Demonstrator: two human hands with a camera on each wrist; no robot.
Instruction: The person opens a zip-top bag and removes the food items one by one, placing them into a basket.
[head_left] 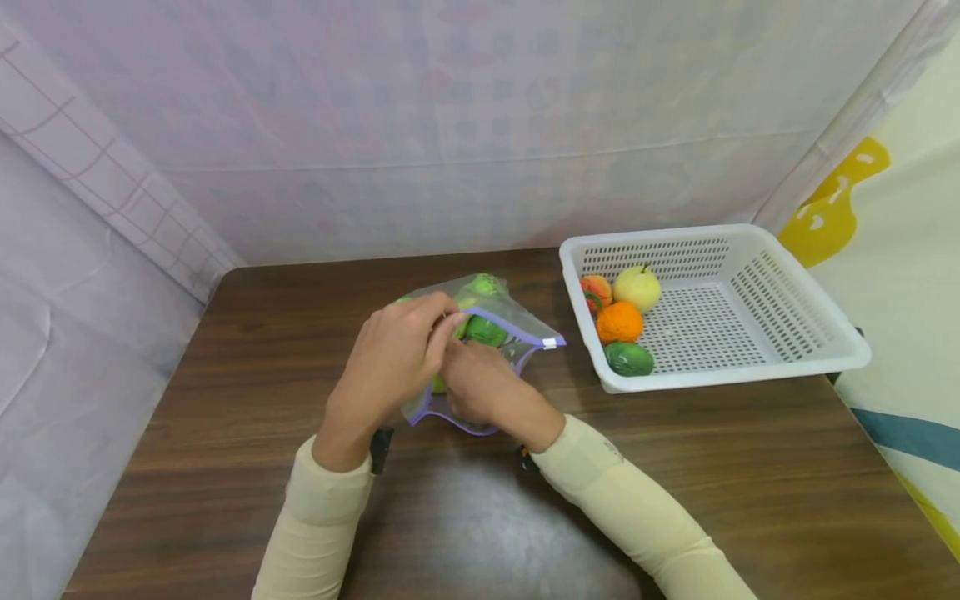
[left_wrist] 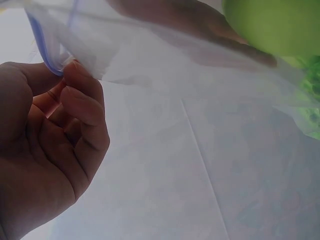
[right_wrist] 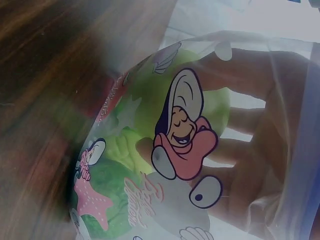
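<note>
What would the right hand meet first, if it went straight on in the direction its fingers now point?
Probably the light green round item inside the clear bag: the right hand overlaps it in the right wrist view, though contact is hard to judge.

A pale cloth [head_left: 480, 125] hangs behind the brown wooden table [head_left: 247, 350].

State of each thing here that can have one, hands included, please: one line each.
Zip bag: unsealed, mouth open, produce inside
Slider: at the mouth's right end
Left hand: pinching the bag's edge
Right hand: inside the bag, fingers around a light-green round fruit
Basket: upright, partly filled, contents bunched at its left end
</note>
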